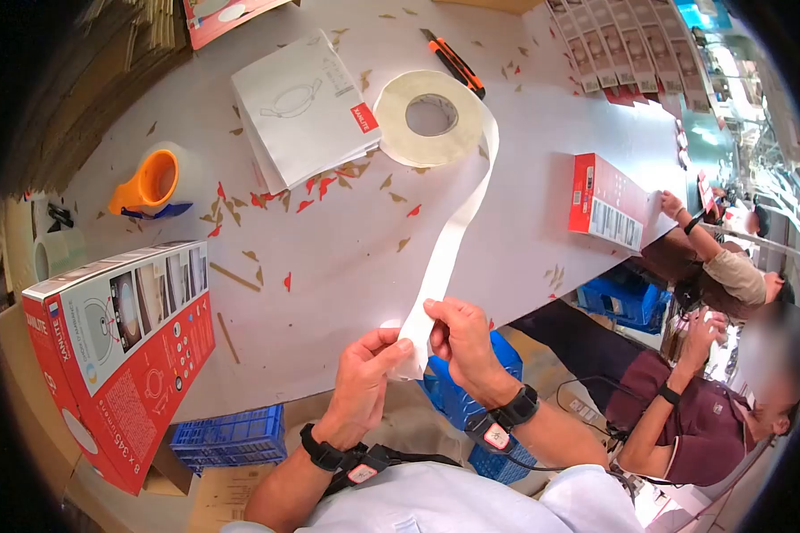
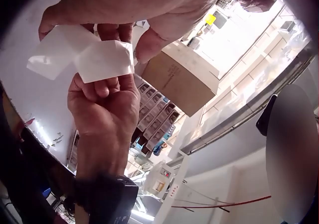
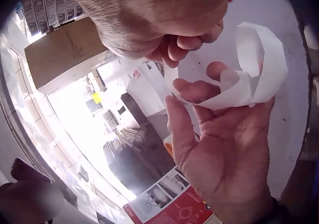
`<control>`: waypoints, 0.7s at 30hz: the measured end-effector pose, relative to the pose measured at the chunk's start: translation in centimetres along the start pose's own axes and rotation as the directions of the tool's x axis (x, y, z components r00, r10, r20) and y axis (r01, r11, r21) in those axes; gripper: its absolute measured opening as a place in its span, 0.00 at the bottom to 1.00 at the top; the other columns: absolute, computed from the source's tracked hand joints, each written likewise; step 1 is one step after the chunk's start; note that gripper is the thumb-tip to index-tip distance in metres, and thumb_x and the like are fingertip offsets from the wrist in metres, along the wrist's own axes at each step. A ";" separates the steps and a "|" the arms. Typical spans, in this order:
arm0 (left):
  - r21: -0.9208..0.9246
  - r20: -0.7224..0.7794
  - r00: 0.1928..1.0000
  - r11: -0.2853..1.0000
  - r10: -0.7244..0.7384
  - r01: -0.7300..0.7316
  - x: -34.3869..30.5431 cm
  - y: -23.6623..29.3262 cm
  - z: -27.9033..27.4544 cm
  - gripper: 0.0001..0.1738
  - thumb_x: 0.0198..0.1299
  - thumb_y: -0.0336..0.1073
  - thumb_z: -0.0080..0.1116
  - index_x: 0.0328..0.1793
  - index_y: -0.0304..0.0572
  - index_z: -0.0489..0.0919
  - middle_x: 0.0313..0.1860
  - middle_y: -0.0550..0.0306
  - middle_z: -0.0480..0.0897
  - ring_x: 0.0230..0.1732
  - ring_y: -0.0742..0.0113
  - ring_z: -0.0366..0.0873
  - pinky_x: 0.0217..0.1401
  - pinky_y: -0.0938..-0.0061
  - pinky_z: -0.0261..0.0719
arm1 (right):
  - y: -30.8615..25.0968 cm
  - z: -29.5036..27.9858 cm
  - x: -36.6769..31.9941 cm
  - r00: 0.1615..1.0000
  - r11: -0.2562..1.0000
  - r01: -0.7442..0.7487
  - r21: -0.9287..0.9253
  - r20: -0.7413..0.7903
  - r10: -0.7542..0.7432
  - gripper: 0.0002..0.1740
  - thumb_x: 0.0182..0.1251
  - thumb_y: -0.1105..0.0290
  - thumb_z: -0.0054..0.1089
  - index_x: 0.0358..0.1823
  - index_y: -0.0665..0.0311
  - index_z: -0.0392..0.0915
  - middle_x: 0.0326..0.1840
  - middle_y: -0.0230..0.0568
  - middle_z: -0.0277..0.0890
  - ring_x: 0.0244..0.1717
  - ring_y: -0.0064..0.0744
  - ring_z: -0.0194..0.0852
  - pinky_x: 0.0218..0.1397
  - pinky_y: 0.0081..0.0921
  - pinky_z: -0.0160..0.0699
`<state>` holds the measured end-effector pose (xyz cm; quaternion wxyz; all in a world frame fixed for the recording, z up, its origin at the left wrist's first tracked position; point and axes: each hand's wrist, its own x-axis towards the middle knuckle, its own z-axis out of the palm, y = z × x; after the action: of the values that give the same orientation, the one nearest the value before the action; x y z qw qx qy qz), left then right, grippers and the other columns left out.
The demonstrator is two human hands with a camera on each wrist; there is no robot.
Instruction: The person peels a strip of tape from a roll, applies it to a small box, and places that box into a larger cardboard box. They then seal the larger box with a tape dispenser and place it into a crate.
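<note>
A wide roll of white strip [image 1: 396,133] lies on the table, and its loose white strip [image 1: 453,240] runs down to both hands at the front edge. My left hand [image 1: 371,373] pinches the strip near its end, thumb on top. On the other side, my right hand [image 1: 469,346] grips the strip's edge between thumb and fingers. In the left wrist view the end of the strip [image 2: 104,62] is folded over between the hands. The right wrist view shows the strip [image 3: 269,69] curling in a loop above the left palm [image 3: 219,159].
A stack of white printed sheets [image 1: 307,107] lies beside the roll, with a box cutter [image 1: 453,64] behind it. An orange tape dispenser [image 1: 156,178] and a red-and-white box [image 1: 124,355] stand at left. Another box [image 1: 606,202] is at right, near other people. Small paper scraps litter the table.
</note>
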<state>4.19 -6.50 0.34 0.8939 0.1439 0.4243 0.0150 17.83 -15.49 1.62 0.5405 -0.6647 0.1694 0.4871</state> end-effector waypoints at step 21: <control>0.154 0.026 0.993 0.981 0.118 -0.121 -0.1 -0.1 -0.2 0.12 0.67 0.33 0.67 0.52 0.33 0.85 0.41 0.58 0.88 0.40 0.75 0.83 0.47 0.76 0.80 | -4.1 -1.9 -2.9 0.544 0.121 0.790 -0.600 0.596 -0.591 0.04 0.72 0.73 0.65 0.44 0.61 0.86 0.39 0.33 0.86 0.30 0.28 0.82 0.34 0.26 0.83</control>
<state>3.91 -6.57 0.29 0.8811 0.2382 0.4072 0.0342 20.41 -16.59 6.22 0.3320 -0.7749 -0.4710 0.2596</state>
